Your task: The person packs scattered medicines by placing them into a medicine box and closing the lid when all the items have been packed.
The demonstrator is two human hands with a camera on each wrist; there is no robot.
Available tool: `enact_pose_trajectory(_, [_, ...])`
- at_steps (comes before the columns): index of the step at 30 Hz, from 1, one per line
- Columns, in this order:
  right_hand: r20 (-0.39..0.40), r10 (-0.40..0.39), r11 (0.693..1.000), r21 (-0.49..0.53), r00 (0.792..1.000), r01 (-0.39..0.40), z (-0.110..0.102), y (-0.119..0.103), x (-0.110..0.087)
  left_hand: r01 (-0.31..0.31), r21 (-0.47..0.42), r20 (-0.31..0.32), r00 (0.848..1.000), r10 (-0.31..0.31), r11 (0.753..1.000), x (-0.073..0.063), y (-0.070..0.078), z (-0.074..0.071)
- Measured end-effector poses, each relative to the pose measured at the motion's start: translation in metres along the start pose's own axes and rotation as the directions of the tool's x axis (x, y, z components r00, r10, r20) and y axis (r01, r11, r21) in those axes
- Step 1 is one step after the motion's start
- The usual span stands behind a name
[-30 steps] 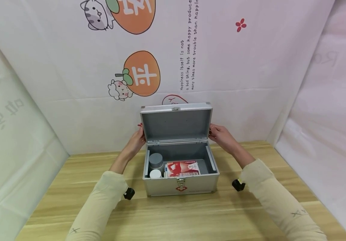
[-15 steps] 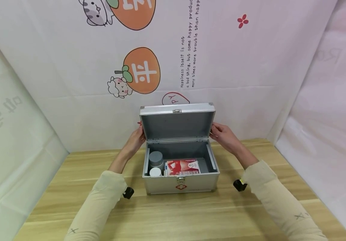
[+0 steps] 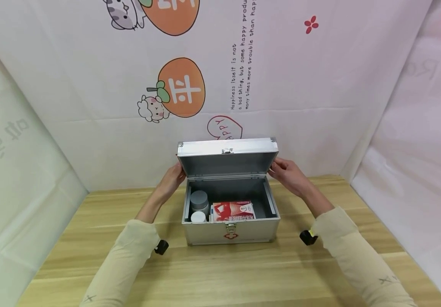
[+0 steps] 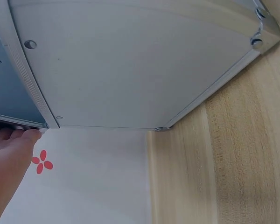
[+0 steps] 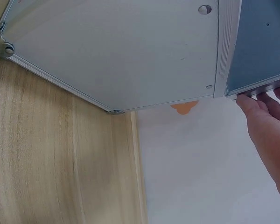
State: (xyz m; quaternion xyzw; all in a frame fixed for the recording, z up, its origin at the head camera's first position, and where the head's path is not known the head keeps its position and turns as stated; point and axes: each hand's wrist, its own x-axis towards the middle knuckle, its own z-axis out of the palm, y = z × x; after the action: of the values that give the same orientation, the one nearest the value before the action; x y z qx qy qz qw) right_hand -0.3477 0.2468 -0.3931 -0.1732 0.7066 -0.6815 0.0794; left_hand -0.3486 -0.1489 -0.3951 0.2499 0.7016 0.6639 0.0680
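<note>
A silver first-aid case [image 3: 209, 235] with a red cross under its clasp stands on the table, its lid [image 3: 205, 149] raised and leaning forward over the back part. My left hand [image 3: 172, 180] holds the lid at its left side, low near the hinge, fingers reaching behind it. On the opposite side my right hand [image 3: 288, 175] holds the lid's edge, fingers bent against it. Inside the case stand a jar with a grey cap [image 3: 199, 198] and a white-capped bottle [image 3: 198, 217]. Beside them lies a red and white carton [image 3: 233, 212].
The wooden table [image 3: 224, 273] ends at a white printed cloth [image 3: 301, 85] hanging behind the case. More white cloth hangs on both sides. Black wrist cameras sit under the left cuff [image 3: 137, 232] and right cuff [image 3: 333, 221].
The lid has tilted forward and down from nearly upright, with both hands staying at its sides. The case and its contents stay in place.
</note>
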Motion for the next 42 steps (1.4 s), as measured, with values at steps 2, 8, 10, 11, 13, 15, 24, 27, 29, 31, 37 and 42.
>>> enact_pose_trajectory(2, [0.001,0.003,1.0,0.001,1.0,-0.003,0.0,0.0,-0.001,-0.007,0.013,0.007,1.0,0.006,1.0,-0.002,0.0,0.0])
enact_pose_trajectory(8, [-0.015,-0.003,1.0,0.004,1.0,0.003,0.003,-0.001,-0.005,-0.024,0.055,0.008,1.0,0.024,0.998,-0.004,-0.003,-0.001])
enact_pose_trajectory(10, [-0.016,-0.01,1.0,0.008,1.0,0.01,0.004,-0.002,-0.005,-0.026,0.069,0.003,1.0,0.026,0.997,-0.005,-0.003,-0.001])
enact_pose_trajectory(11, [-0.018,-0.011,1.0,0.013,1.0,0.012,0.005,-0.002,-0.006,-0.027,0.075,0.003,1.0,0.027,0.997,-0.006,-0.003,-0.001])
enact_pose_trajectory(13, [-0.029,-0.011,1.0,0.021,1.0,0.012,0.006,-0.002,-0.006,-0.032,0.091,0.001,0.999,0.032,0.995,-0.007,-0.004,0.0])
enact_pose_trajectory(15, [-0.036,-0.014,1.0,0.018,0.999,0.015,0.007,-0.001,-0.007,-0.036,0.098,-0.003,0.999,0.036,0.995,-0.009,-0.003,0.0])
enact_pose_trajectory(24, [-0.052,0.0,1.0,0.016,0.999,0.001,0.011,0.001,-0.011,-0.067,0.121,-0.002,0.998,0.068,0.99,-0.014,-0.006,0.003])
enact_pose_trajectory(27, [-0.056,0.015,1.0,0.022,0.998,-0.014,0.012,0.001,-0.012,-0.094,0.115,0.013,0.996,0.093,0.989,-0.016,-0.007,0.003])
enact_pose_trajectory(29, [-0.062,0.019,0.999,0.03,0.998,-0.017,0.012,0.001,-0.013,-0.117,0.115,0.025,0.993,0.115,0.986,-0.017,-0.008,0.003])
enact_pose_trajectory(31, [-0.064,0.016,0.999,0.038,0.998,-0.014,0.013,0.002,-0.014,-0.139,0.117,0.036,0.99,0.136,0.983,-0.018,-0.009,0.003])
enact_pose_trajectory(37, [-0.079,0.004,0.997,0.073,0.997,0.002,0.014,0.006,-0.016,-0.165,0.142,0.046,0.986,0.16,0.976,-0.02,-0.011,0.004])
enact_pose_trajectory(42, [-0.06,-0.039,0.991,0.127,0.997,0.047,0.016,0.007,-0.018,-0.129,0.158,0.026,0.992,0.127,0.979,-0.023,-0.01,0.006])
